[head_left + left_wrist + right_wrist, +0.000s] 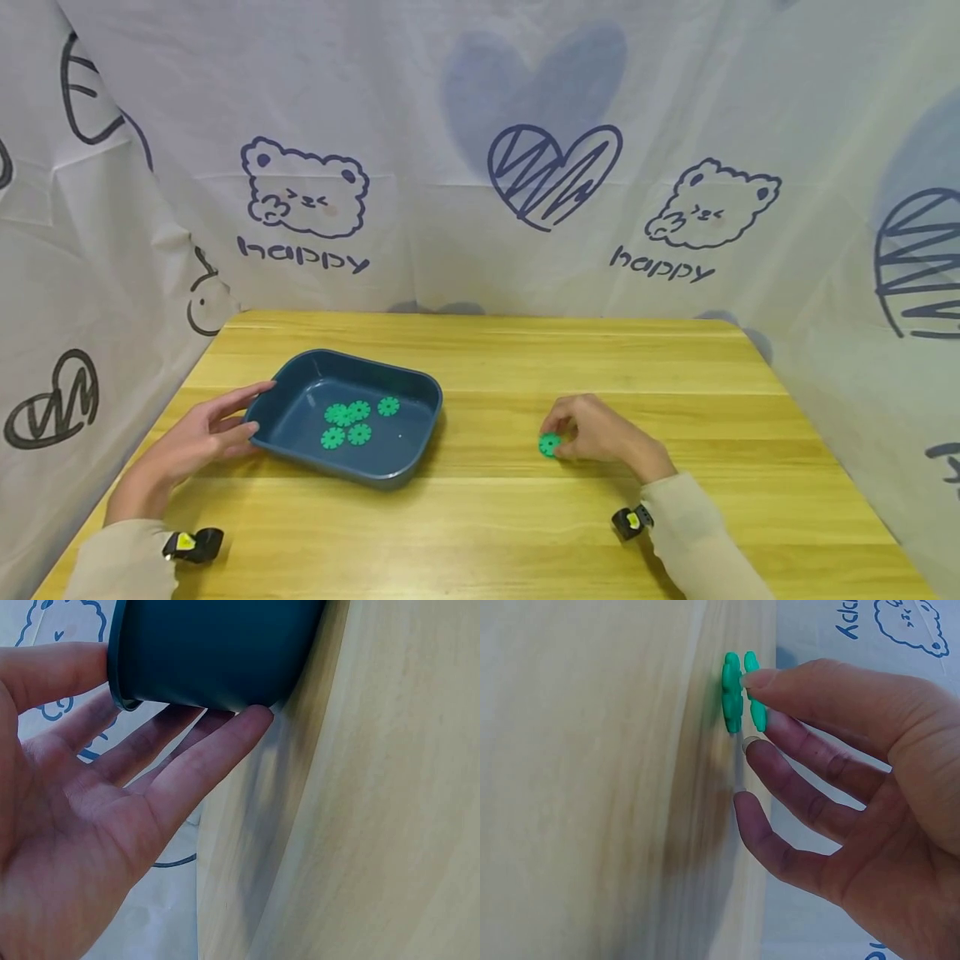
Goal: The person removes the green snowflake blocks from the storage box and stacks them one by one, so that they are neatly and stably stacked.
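A dark blue rectangular basin [300,458] with rounded corners stands at the left of the table, with several green snowflake building discs [359,434] lying on its floor. My left hand [191,437] holds its left end, thumb at the rim and the other fingers against the outer wall [210,652]. To the right of the basin, my right hand [600,433] pinches a green snowflake disc [756,712] between thumb and finger, close over the table. A second green disc [732,694] appears right beside it on the table side. The ring and little fingers curl loosely.
The wooden table [487,533] reaches back to a white curtain [435,100] printed with bears and hearts, which also hangs along both sides. Each wrist wears a black strap device, one on the left [193,545] and one on the right [632,522].
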Tool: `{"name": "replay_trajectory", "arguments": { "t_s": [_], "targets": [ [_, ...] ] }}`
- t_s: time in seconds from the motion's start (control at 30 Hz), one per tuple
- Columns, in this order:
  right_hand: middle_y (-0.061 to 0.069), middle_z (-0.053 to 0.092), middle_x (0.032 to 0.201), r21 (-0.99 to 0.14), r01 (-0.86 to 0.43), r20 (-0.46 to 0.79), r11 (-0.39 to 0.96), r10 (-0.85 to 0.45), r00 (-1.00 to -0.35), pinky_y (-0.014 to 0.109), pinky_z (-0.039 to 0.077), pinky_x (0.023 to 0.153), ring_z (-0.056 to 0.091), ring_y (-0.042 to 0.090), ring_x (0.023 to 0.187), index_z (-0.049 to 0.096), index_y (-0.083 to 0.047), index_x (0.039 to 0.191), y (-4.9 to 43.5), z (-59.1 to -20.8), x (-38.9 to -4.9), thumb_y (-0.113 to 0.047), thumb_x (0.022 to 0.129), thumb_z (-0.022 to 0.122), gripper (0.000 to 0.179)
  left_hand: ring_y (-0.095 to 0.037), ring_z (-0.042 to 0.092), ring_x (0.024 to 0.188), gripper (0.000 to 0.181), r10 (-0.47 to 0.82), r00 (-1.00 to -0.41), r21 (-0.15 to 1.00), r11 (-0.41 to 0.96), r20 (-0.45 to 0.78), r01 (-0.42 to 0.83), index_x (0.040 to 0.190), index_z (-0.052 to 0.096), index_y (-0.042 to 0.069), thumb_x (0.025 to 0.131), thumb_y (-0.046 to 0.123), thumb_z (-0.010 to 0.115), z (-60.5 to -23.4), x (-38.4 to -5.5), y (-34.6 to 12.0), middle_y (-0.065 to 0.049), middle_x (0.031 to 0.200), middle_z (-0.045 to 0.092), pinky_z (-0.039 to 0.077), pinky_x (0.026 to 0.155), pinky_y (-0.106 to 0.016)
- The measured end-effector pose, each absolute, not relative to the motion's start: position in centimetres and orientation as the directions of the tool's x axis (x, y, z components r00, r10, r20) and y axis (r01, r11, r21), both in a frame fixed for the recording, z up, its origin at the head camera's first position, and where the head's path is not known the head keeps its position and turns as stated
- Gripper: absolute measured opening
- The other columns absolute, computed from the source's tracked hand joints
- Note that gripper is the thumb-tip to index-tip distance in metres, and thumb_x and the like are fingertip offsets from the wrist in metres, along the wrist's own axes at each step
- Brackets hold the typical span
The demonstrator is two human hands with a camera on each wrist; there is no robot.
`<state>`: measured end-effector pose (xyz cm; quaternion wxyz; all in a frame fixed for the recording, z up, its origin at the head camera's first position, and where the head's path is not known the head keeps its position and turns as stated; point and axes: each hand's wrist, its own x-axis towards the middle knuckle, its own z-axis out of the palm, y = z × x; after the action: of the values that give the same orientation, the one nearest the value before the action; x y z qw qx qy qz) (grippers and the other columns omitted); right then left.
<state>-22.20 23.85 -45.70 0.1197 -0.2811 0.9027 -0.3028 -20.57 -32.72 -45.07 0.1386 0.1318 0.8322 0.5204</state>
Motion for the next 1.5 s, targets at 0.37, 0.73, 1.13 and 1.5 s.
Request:
{"name": "replay_trajectory", "arguments": {
  "t_s": [0.37, 0.73, 1.13, 1.5],
  "targets": [
    [0.0, 0.071, 0.101, -0.593, -0.44, -0.039, 0.674, -0.57, -0.821, 0.027, 0.06, 0.079, 0.066, 0.014, 0.091, 0.078, -0.013, 0.099, 23.8, -46.03, -22.18, -0.008, 0.086, 0.083, 0.016, 0.024, 0.047, 0.114, 0.068, 0.365, -0.926, 0.908, 0.412, -0.092, 0.072, 0.162, 0.027, 0.003, 0.104, 0.016, 0.061, -45.12, -20.63, -32.67, -0.035, 0.165, 0.016, 0.063, 0.091, -0.034],
    [-0.001, 0.07, 0.101, -0.59, -0.431, -0.036, 0.682, -0.556, -0.83, 0.025, 0.059, 0.079, 0.064, 0.013, 0.09, 0.078, -0.013, 0.101, 23.81, -46.21, -21.93, -0.012, 0.087, 0.083, 0.015, 0.025, 0.042, 0.114, 0.069, 0.354, -0.929, 0.903, 0.427, -0.108, 0.058, 0.162, 0.028, 0.006, 0.104, 0.019, 0.061, -45.23, -20.65, -32.68, -0.033, 0.167, 0.016, 0.063, 0.091, -0.032],
    [-0.001, 0.07, 0.1, -0.584, -0.425, -0.034, 0.691, -0.544, -0.838, 0.024, 0.058, 0.078, 0.063, 0.014, 0.09, 0.079, -0.013, 0.1, 23.56, -46.23, -21.86, -0.013, 0.088, 0.083, 0.013, 0.022, 0.049, 0.113, 0.067, 0.366, -0.925, 0.913, 0.404, -0.103, 0.058, 0.162, 0.027, 0.004, 0.105, 0.015, 0.06, -45.3, -20.72, -32.78, -0.035, 0.165, 0.014, 0.062, 0.089, -0.026],
    [0.002, 0.068, 0.102, -0.594, -0.439, -0.037, 0.675, -0.568, -0.822, 0.031, 0.059, 0.083, 0.063, 0.018, 0.094, 0.079, -0.014, 0.1, 24.07, -46.28, -21.83, -0.015, 0.088, 0.082, 0.012, 0.012, 0.06, 0.113, 0.065, 0.361, -0.928, 0.918, 0.393, -0.095, 0.059, 0.162, 0.028, 0.004, 0.105, 0.013, 0.059, -45.51, -20.76, -32.89, -0.03, 0.163, 0.022, 0.063, 0.088, -0.025]
  ]
}}
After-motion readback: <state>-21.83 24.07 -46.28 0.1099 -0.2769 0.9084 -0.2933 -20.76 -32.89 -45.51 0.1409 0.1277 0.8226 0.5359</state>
